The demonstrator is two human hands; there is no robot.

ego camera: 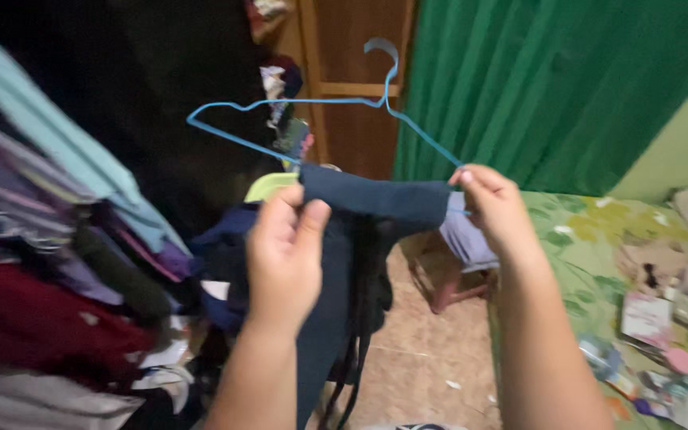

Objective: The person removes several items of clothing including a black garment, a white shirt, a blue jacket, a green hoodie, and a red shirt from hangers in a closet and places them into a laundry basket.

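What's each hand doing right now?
Left hand: closed, pinching the dark blue garment.
Right hand: closed, pinching the garment and blue wire hanger.

Both forearms are bare up from the bottom edge of the view, with no sleeve, watch, bracelet or ring showing on the left hand (283, 255) or the right hand (497, 209), and the right thumbnail at its fingertips is short and unpainted.
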